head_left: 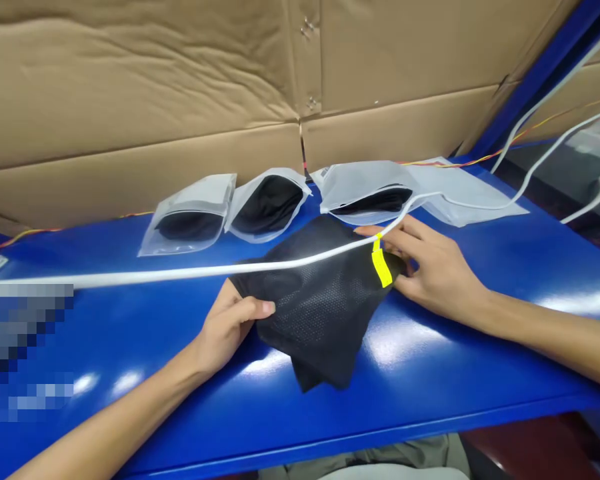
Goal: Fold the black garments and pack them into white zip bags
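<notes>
A piece of black mesh fabric (pixel 320 313), folded and hanging in loose corners, is held up over the blue table between my two hands. My left hand (pixel 230 323) grips its left edge, thumb on top and the fingers hidden behind the cloth. At the right end my right hand (pixel 430 263) pinches the fabric between thumb and fingers. A yellow tag (pixel 381 267) shows near the right hand's fingertips, by a white cable (pixel 180 275) that crosses in front of the cloth. What garment or item the fabric is, I cannot tell.
Three frosted plastic bags with black fabric inside, a left one (pixel 190 217), a middle one (pixel 267 203) and a right one (pixel 367 190), lie along the back of the blue table (pixel 145 333). Another frosted bag (pixel 470 193) lies flat beside them. Cardboard (pixel 180 80) lines the back.
</notes>
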Available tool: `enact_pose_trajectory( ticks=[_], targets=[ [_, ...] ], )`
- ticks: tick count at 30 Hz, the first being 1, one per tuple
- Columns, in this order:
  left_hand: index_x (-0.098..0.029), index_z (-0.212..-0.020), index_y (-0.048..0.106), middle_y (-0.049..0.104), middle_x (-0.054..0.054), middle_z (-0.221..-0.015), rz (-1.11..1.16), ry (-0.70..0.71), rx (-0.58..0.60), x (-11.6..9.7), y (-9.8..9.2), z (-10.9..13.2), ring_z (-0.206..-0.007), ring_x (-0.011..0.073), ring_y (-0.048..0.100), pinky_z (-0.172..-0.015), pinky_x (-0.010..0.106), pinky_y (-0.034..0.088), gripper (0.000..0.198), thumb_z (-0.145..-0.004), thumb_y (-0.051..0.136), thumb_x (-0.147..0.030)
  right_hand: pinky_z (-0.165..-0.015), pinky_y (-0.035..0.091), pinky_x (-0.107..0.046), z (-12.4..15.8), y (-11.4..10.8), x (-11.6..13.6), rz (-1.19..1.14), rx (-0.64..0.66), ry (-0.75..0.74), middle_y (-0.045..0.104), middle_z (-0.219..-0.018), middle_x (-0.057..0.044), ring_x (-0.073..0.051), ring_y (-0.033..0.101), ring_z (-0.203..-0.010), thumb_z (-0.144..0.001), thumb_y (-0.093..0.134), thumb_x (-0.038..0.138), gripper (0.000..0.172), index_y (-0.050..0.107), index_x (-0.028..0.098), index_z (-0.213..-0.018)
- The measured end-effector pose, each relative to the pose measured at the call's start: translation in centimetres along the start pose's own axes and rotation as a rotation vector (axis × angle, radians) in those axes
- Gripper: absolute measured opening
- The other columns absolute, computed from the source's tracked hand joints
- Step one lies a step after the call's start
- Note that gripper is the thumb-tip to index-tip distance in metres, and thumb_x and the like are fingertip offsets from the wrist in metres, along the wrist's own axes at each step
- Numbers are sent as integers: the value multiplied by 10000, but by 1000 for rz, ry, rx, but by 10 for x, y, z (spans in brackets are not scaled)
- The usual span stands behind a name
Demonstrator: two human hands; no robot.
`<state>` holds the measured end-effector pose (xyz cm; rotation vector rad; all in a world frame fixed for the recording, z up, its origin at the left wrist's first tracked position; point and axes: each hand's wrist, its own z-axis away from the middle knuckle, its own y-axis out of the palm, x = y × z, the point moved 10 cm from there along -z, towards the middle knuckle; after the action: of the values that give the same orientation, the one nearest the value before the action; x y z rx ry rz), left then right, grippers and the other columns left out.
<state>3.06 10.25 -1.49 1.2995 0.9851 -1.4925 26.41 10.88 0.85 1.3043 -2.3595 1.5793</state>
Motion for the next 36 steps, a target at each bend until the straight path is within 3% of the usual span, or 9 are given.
enact_pose_trajectory(
  ticks=[9,12,15,17,19,23,27,32,36],
  targets=[
    [-161,-906,787,773,60,-841,-185,69,133,-3,9,7,-784,244,720,-692,303,594,266,-821,811,-412,-636,582,-304,7,14,3,60,108,-158,565,-1376,-103,-118,603,-689,-814,514,9,745,639,333,-1473],
    [-171,-1171,750,780,99,-1097,-252,117,104,-5,7,6,-957,275,744,-802,318,621,434,-842,816,-446,-663,594,-284,11,24,3,142,175,-203,504,-1476,-88,-124,643,-787,-820,493,-20,815,600,394,-1514],
    [-266,-1599,438,609,141,-1511,-286,137,-13,-1,-5,3,-1268,319,687,-972,367,620,798,-890,778,-400,-683,599,-284,13,31,3,240,216,-224,479,-1550,-68,-189,688,-949,-818,515,-17,858,566,448,-1536],
    [-339,-1693,223,499,133,-1616,-382,223,-79,-7,-11,3,-1417,321,598,-1106,445,569,886,-946,701,-328,-642,576,-273,14,33,4,284,232,-221,493,-1558,-61,-205,699,-937,-832,516,-5,856,554,473,-1541],
    [-373,-1691,247,431,115,-1671,-623,413,-83,-25,-5,9,-1529,337,481,-1229,541,453,829,-971,638,-250,-599,543,-252,15,34,6,305,244,-219,522,-1540,-60,-215,705,-928,-868,518,23,815,551,483,-1540],
    [-363,-1638,441,371,75,-1748,-1077,811,263,-43,43,34,-1647,413,239,-1329,674,163,672,-990,591,-273,-616,564,-273,14,31,6,253,227,-201,536,-1541,-66,-246,718,-985,-869,499,20,793,576,453,-1529],
    [-340,-1657,430,370,118,-1747,-1112,726,696,-21,67,43,-1624,431,307,-1331,678,126,749,-986,660,-584,-706,631,-332,10,23,0,158,167,-158,548,-1513,-85,-237,724,-1015,-788,463,-37,845,622,399,-1494],
    [-346,-1649,446,258,117,-1788,-1101,639,739,-14,66,38,-1650,491,157,-1299,746,111,853,-915,725,-680,-958,647,-516,1,12,-19,128,130,-22,626,-1481,-103,-344,701,-1221,-780,530,36,908,463,344,-1631],
    [-355,-1647,446,242,107,-1794,-1101,625,745,-14,65,39,-1660,479,121,-1300,748,86,816,-936,714,-653,-1015,618,-519,-4,13,-25,38,294,-92,703,-1439,-98,-357,707,-1256,-858,576,175,754,509,266,-1604]
  ],
)
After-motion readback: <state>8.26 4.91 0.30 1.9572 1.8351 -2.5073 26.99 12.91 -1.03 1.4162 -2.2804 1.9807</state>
